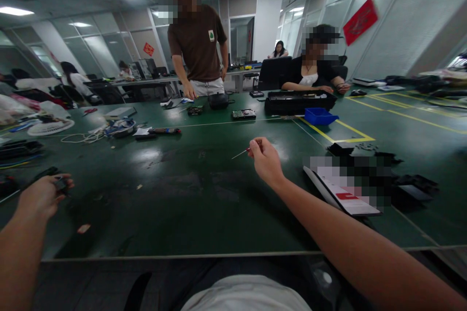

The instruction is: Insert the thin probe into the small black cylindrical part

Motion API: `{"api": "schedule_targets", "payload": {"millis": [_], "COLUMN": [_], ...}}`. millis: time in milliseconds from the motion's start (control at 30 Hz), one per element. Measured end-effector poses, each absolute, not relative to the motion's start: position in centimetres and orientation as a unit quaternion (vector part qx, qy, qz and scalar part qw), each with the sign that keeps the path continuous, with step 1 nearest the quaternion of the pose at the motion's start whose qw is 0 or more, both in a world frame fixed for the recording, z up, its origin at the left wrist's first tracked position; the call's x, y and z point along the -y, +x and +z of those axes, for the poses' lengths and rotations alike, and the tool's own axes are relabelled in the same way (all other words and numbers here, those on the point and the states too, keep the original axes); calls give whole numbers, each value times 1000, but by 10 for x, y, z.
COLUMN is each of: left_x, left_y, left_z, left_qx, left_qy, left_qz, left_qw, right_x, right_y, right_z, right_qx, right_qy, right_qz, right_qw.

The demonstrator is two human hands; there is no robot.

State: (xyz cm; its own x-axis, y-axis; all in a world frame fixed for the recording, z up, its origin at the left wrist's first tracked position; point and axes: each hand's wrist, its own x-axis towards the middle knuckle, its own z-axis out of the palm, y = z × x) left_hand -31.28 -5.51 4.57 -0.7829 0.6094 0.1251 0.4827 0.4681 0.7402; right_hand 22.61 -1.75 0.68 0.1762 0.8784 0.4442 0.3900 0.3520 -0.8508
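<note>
My right hand (265,158) is raised over the green table (175,223), closed around the red handle of a thin screwdriver (240,154). Its slim metal shaft points left and slightly down. At the far left, my left hand (41,198) is closed on a small dark part (61,184) with a greyish face; its kind is too blurred to tell. Behind that hand, a dark item and a thin light rod lie partly covered by it. Small scraps, one of them a pale piece (83,229), lie on the tabletop between my arms.
A box-like printed package (343,194) and black plastic parts (416,189) lie to the right. Farther back are a blue bin (320,116), a long black housing (299,103), a hard drive (243,114) and cables (85,136). Two people work across the table.
</note>
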Motion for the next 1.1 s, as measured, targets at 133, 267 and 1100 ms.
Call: {"api": "schedule_targets", "payload": {"millis": [133, 267, 1100], "left_x": [44, 29, -9], "left_y": [-286, -249, 21], "left_z": [45, 45, 1], "left_qx": [-808, -777, -519], "left_qy": [280, 368, 780], "left_qz": [498, 486, 283], "left_qw": [145, 160, 206], "right_x": [19, 21, 24], "right_y": [225, 225, 227], "right_z": [8, 11, 17], "right_qx": [606, 613, 605], "right_qy": [-527, -530, -501], "right_qz": [219, 217, 273], "right_qw": [553, 545, 555]}}
